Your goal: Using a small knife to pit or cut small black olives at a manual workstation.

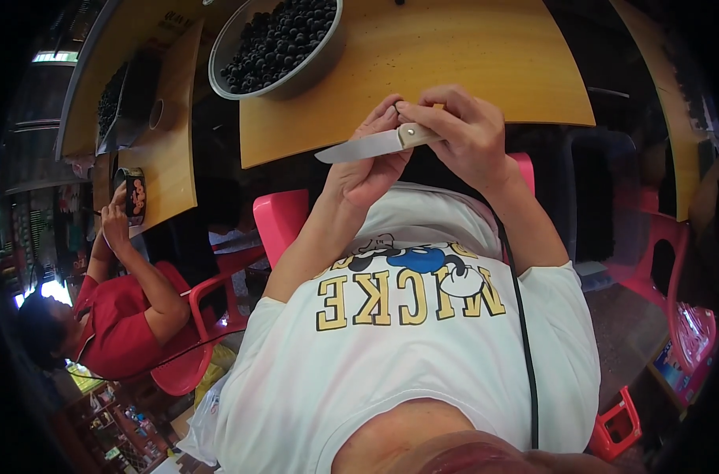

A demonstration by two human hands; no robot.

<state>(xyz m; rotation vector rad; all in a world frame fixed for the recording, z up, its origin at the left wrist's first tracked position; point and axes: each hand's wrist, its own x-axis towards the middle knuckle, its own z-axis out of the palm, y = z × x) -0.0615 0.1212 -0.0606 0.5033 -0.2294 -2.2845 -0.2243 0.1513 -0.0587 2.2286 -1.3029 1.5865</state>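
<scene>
My right hand (471,133) is wrapped round the pale handle of a knife (363,147), whose broad blade points left across my left palm. Both hands meet just off the front edge of the wooden table (454,55). My left hand (363,178) is closed, its thumb and fingertips pinching a tiny dark piece (396,107), mostly hidden by the fingers. The right thumb and forefinger touch that same piece. Beyond my hands, a clear plastic bowl (328,65) holds many small, round, blackish fruits (280,43).
Dark crumbs dot the tabletop. At the left, a person in red (130,332) sits at another wooden table (169,170), a hand by a dark printed tub (134,197). Pink plastic chairs (276,221) stand around me. A black cable (525,347) runs down my shirt.
</scene>
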